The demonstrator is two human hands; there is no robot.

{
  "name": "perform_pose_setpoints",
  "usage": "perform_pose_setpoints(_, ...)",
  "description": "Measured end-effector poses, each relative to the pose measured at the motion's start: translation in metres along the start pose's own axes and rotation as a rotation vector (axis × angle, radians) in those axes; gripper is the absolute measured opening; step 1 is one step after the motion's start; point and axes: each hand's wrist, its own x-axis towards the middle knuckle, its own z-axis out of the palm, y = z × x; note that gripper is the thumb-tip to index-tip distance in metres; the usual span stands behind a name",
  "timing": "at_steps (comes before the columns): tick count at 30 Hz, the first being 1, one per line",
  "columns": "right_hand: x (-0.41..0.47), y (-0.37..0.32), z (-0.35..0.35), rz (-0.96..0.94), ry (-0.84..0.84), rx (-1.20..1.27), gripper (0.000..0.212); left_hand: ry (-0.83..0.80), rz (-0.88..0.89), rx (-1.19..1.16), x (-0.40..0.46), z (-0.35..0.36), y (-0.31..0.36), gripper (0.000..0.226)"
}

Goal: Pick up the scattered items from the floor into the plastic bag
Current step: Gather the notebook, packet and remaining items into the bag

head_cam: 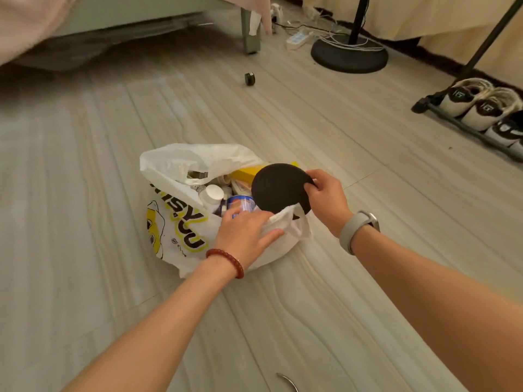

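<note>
A white plastic bag (181,222) with yellow and black print lies open on the floor at centre. Inside it I see a white bottle (211,195), a blue can (240,203) and a yellow box (246,173). My right hand (325,199) grips a flat black round pad (278,188) by its right edge, held over the bag's mouth. My left hand (244,230) holds the bag's near handle and rim. A small black round item (250,79) lies on the floor farther back.
A bed frame with a leg (250,35) stands at the back left. A black lamp base (349,53) with cables and a power strip (297,39) sits at the back. Shoes on a rack (481,108) line the right. A curved metal piece (288,381) lies near me.
</note>
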Motion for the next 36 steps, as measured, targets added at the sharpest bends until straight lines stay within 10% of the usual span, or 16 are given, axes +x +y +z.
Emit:
perform_pose_setpoints(8, -0.001, -0.038, -0.001, -0.189, -0.342, 0.026, 0.037, 0.749, -0.308, -0.558, -0.055, -0.059, -0.035, 0.022)
perform_pose_setpoints(15, 0.012, -0.020, 0.031, -0.152, -0.301, -0.018, 0.044, 0.554, -0.356, -0.582, -0.083, -0.045, -0.051, 0.037)
perform_pose_setpoints(22, 0.000, 0.004, 0.041, -0.485, -0.320, -0.773, 0.065, 0.618, -0.329, -0.594, -0.077, -0.047, -0.045, 0.027)
perform_pose_setpoints(28, -0.004, -0.002, 0.036, -0.608, -0.387, -1.000, 0.028, 0.729, -0.418, -0.628, -0.076, -0.049, -0.048, 0.022)
perform_pose_setpoints(36, -0.027, -0.045, 0.030, -0.771, 0.049, -0.319, 0.028, 1.034, -0.466, -0.576, -0.063, -0.095, -0.054, 0.018)
